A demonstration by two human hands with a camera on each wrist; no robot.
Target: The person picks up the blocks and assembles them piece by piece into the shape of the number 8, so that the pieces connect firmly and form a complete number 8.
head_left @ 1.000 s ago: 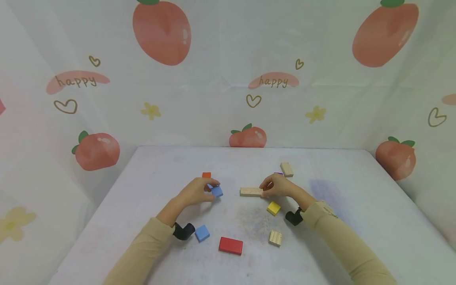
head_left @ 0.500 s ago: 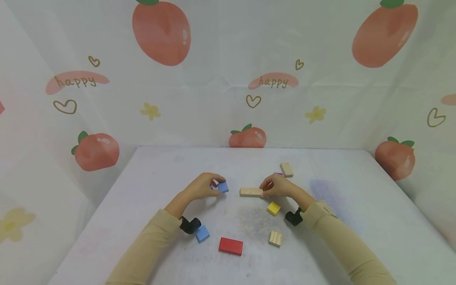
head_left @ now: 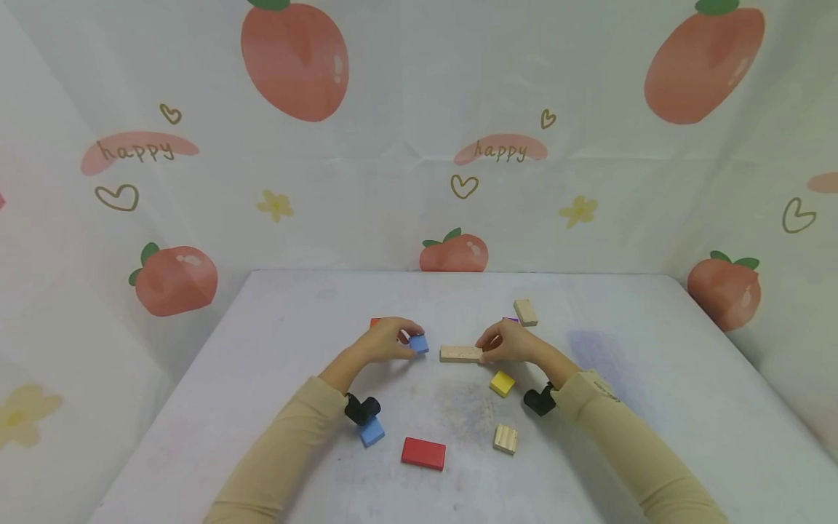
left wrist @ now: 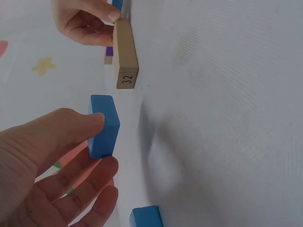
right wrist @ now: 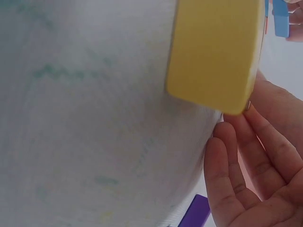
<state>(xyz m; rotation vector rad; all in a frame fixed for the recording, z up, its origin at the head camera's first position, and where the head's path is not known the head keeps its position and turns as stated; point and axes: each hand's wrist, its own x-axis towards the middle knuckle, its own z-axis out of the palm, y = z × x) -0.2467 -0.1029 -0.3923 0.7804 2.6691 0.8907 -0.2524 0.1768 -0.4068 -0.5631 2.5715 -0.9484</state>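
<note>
My left hand [head_left: 388, 340] pinches a small blue block [head_left: 418, 344] between thumb and fingers. In the left wrist view that block [left wrist: 104, 126] is tilted, with its shadow falling on the table beside it. To its right lies a long pale wooden block [head_left: 460, 354], with "32" printed on the end that faces the left hand. My right hand [head_left: 511, 341] grips the right end of this wooden block. In the right wrist view, a yellow block [right wrist: 213, 52] covers what the right fingertips hold. A gap separates the blue block from the wooden one.
Nearer the front lie another blue block [head_left: 372, 432], a red block [head_left: 423, 453], the yellow block [head_left: 502, 383] and a ridged wooden piece [head_left: 505, 439]. Behind the right hand are a wooden block [head_left: 526, 312] and a purple one [head_left: 511, 319]. An orange block [head_left: 375, 322] shows behind the left hand.
My left hand has carried the blue block rightward and slightly away, toward the long wooden block. The right hand has kept its grip and place.
</note>
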